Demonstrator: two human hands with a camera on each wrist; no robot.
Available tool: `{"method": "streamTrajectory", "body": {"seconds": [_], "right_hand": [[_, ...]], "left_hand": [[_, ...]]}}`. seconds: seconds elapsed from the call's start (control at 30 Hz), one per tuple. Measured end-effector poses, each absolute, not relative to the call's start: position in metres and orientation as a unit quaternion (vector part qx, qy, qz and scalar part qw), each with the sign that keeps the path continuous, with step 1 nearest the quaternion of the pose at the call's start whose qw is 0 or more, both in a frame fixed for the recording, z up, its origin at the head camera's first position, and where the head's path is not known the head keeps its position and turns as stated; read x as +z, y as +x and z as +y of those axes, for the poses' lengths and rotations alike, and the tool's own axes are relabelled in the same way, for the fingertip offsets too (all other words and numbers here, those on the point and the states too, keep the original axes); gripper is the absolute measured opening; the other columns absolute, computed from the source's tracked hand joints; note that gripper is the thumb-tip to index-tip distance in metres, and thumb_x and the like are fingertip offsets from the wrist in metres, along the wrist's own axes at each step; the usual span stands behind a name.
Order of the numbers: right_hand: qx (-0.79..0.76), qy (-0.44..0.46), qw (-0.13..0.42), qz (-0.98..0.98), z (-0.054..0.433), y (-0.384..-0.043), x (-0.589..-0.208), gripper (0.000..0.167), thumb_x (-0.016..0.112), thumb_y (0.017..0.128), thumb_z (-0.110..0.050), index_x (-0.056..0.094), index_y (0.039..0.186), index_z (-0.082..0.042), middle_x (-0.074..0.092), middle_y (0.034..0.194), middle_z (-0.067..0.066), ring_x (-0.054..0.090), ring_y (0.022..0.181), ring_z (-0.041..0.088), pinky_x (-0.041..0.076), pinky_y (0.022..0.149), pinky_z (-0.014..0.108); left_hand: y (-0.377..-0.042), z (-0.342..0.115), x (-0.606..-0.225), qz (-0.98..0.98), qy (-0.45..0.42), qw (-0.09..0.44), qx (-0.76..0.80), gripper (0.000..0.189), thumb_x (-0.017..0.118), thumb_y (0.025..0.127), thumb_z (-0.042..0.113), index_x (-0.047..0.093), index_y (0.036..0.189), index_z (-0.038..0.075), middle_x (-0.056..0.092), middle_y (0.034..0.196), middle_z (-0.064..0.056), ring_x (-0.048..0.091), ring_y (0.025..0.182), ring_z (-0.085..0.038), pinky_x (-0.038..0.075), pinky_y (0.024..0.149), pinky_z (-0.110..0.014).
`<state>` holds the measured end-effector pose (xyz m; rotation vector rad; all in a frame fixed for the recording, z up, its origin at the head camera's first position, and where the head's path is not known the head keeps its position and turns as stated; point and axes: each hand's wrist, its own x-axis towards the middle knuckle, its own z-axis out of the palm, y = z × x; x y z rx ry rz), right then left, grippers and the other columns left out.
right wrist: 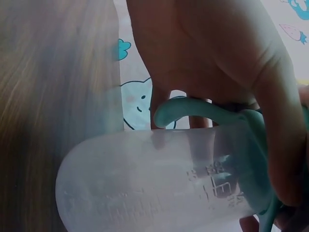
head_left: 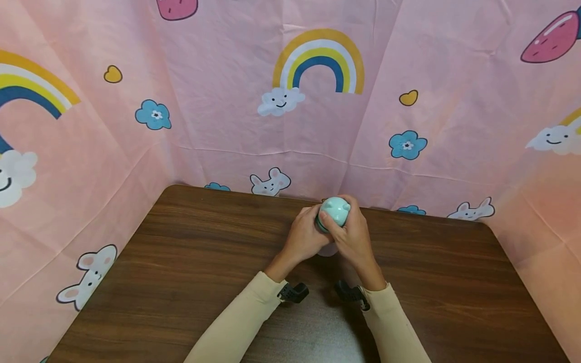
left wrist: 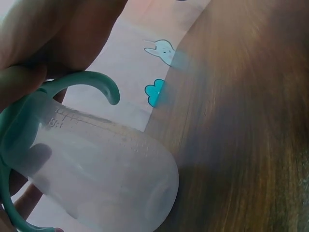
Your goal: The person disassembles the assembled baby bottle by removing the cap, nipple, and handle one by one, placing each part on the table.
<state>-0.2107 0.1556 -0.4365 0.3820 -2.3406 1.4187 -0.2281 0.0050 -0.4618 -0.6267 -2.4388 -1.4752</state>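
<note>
Baby bottle (left wrist: 108,166), between both hands | frosted see-through body, rounded base, raised markings; contents unclear through wall | glossy mint cap (head_left: 337,207), small ear bumps, under right thumb; green curved handles (left wrist: 106,87) near palms | left hand (head_left: 303,235), right hand (head_left: 356,238) both gripping bottle's capped end | brown table (head_left: 190,262) beneath hands

Txt illeg. (blurry btl marks (right wrist: 221,187))

My bottle (left wrist: 106,164): milky clear, mint cap (head_left: 336,207)
My sleeves (head_left: 240,322): plain cream
Table (head_left: 204,242): brown woodgrain
Backdrop (head_left: 218,75): pink, rainbow print
</note>
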Motion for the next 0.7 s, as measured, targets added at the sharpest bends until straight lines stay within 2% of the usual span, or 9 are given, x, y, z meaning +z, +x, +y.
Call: {"method": "streamTrajectory", "body": {"seconds": [0.2, 0.3, 0.33, 0.5, 0.53, 0.57, 0.7], "right_hand": [[0.509, 0.148, 0.172, -0.83, 0.159, -0.213, -0.436, 0.053, 0.079, 0.104, -0.02, 0.053, 0.143, 0.004, 0.068, 0.125, 0.022, 0.07, 0.102, 0.036, 0.058, 0.083, 0.052], [0.509, 0.154, 0.169, -0.83, 0.16, -0.213, -0.435, 0.052, 0.079, 0.104, -0.019, 0.053, 0.142, 0.003, 0.069, 0.124, 0.022, 0.07, 0.101, 0.034, 0.058, 0.082, 0.049], [0.508, 0.156, 0.169, -0.83, 0.161, -0.213, -0.434, 0.052, 0.08, 0.104, -0.018, 0.053, 0.142, 0.004, 0.069, 0.123, 0.022, 0.07, 0.1, 0.034, 0.058, 0.081, 0.049], [0.509, 0.16, 0.17, -0.828, 0.164, -0.212, -0.433, 0.05, 0.08, 0.103, -0.015, 0.053, 0.141, 0.005, 0.07, 0.12, 0.023, 0.07, 0.097, 0.034, 0.058, 0.079, 0.046], [0.509, 0.161, 0.171, -0.828, 0.164, -0.212, -0.433, 0.049, 0.079, 0.104, -0.014, 0.054, 0.141, 0.005, 0.07, 0.12, 0.023, 0.07, 0.096, 0.034, 0.058, 0.079, 0.045], [0.51, 0.163, 0.17, -0.827, 0.164, -0.212, -0.433, 0.049, 0.079, 0.104, -0.014, 0.054, 0.141, 0.004, 0.07, 0.119, 0.023, 0.07, 0.096, 0.034, 0.058, 0.079, 0.045], [0.51, 0.167, 0.167, -0.827, 0.163, -0.213, -0.434, 0.047, 0.079, 0.104, -0.015, 0.054, 0.14, 0.003, 0.07, 0.118, 0.024, 0.07, 0.094, 0.033, 0.058, 0.078, 0.045]], "left_hand": [[-0.228, 0.003, -0.463, -0.824, -0.222, 0.095, -0.513, 0.069, 0.092, 0.085, 0.018, 0.065, 0.144, -0.005, 0.072, 0.137, -0.02, 0.062, 0.127, -0.039, 0.053, 0.106, -0.059], [-0.229, 0.002, -0.465, -0.817, -0.232, 0.104, -0.518, 0.068, 0.092, 0.085, 0.02, 0.065, 0.143, -0.005, 0.072, 0.136, -0.02, 0.063, 0.124, -0.04, 0.053, 0.103, -0.06], [-0.233, 0.003, -0.473, -0.814, -0.24, 0.116, -0.516, 0.071, 0.093, 0.086, 0.027, 0.066, 0.144, -0.003, 0.072, 0.136, -0.017, 0.063, 0.124, -0.037, 0.054, 0.103, -0.058], [-0.232, 0.004, -0.473, -0.815, -0.249, 0.124, -0.508, 0.072, 0.093, 0.085, 0.033, 0.066, 0.142, -0.002, 0.073, 0.134, -0.017, 0.063, 0.124, -0.036, 0.054, 0.103, -0.056], [-0.232, 0.004, -0.472, -0.817, -0.248, 0.123, -0.506, 0.073, 0.093, 0.084, 0.032, 0.066, 0.142, -0.002, 0.073, 0.134, -0.016, 0.063, 0.124, -0.036, 0.054, 0.104, -0.056], [-0.227, 0.003, -0.464, -0.82, -0.242, 0.113, -0.507, 0.07, 0.093, 0.084, 0.025, 0.066, 0.141, -0.005, 0.073, 0.134, -0.019, 0.063, 0.124, -0.039, 0.053, 0.104, -0.059], [-0.226, 0.001, -0.462, -0.83, -0.232, 0.1, -0.498, 0.07, 0.094, 0.084, 0.023, 0.065, 0.142, -0.004, 0.072, 0.136, -0.018, 0.063, 0.125, -0.039, 0.053, 0.105, -0.057]]}}
